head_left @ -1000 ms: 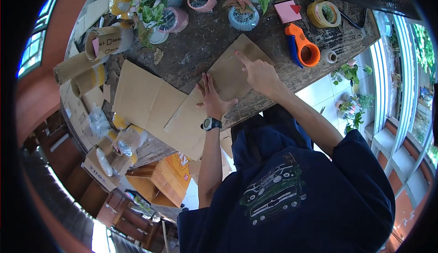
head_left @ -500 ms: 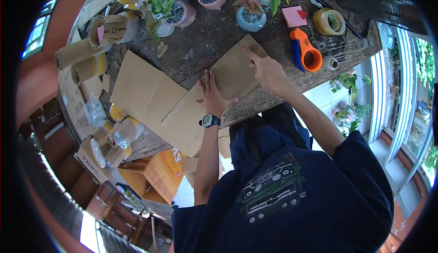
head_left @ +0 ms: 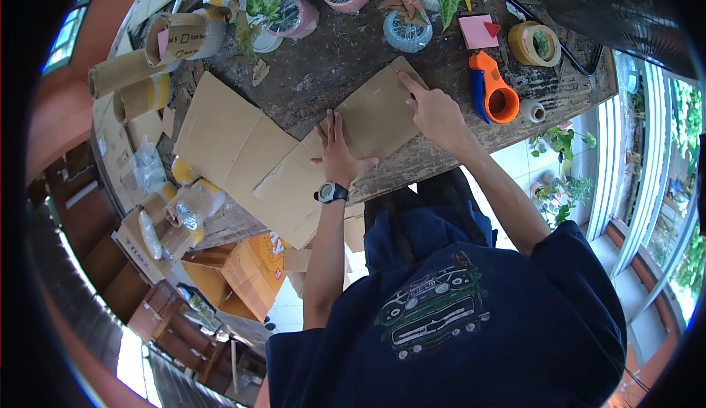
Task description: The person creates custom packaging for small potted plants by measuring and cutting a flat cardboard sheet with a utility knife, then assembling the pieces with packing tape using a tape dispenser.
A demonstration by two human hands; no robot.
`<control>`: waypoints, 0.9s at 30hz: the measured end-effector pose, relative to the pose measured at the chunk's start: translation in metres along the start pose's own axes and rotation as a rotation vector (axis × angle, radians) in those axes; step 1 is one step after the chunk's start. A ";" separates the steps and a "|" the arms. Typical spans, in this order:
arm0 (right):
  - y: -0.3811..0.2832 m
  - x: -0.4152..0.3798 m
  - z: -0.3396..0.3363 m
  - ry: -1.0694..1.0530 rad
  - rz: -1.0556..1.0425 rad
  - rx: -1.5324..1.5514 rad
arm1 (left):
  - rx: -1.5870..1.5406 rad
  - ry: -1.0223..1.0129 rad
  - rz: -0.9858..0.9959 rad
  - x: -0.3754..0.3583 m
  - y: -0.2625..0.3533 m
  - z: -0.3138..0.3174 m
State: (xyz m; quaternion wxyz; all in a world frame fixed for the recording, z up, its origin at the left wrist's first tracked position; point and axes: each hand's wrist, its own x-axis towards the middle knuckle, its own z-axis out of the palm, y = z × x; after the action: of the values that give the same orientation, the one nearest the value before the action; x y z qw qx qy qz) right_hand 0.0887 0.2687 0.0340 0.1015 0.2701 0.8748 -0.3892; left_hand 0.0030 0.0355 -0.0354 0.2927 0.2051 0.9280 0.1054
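A long piece of brown cardboard [head_left: 375,117] lies slanted on the dark worn wooden table [head_left: 294,106]. My left hand [head_left: 341,152] presses flat on its middle, fingers spread, with a watch on the wrist. Near the cardboard's far right end is my right hand [head_left: 435,114], its index finger stretched onto the surface close to the edge. A small reddish tip shows at that fingertip; whether the hand holds something is too small to tell. Another creased cardboard sheet [head_left: 235,139] lies to the left, meeting the first piece.
An orange and blue tape dispenser [head_left: 500,101], a small white roll [head_left: 536,111], a yellow tape roll [head_left: 534,44] and pink notes [head_left: 478,33] lie at the right. Wrapped potted plants [head_left: 407,31] stand at the back. Cardboard tubes [head_left: 140,99] and wrapped rolls [head_left: 195,203] are left.
The view has shifted slightly. My right index finger has moved a little along the cardboard's right end. My left hand stays pressed on the cardboard.
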 end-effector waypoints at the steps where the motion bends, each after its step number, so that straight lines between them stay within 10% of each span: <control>1: 0.003 -0.002 0.003 -0.006 0.002 -0.025 | 0.005 -0.013 -0.001 -0.001 -0.001 0.000; 8: 0.070 -0.096 -0.011 -0.205 0.045 -0.094 | -0.008 -0.027 -0.014 0.001 -0.003 -0.001; 16: 0.004 0.020 -0.005 -0.008 -0.025 -0.133 | 0.014 -0.004 -0.007 -0.001 -0.003 0.002; 27: 0.054 -0.105 -0.023 -0.112 0.108 -0.098 | 0.009 -0.025 -0.068 -0.002 0.003 -0.007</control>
State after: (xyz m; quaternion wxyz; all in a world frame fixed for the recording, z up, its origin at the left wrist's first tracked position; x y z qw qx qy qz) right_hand 0.2067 0.2743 0.0567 0.1841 0.2891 0.8701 -0.3542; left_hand 0.0019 0.0369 -0.0277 0.3066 0.1760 0.9312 0.0887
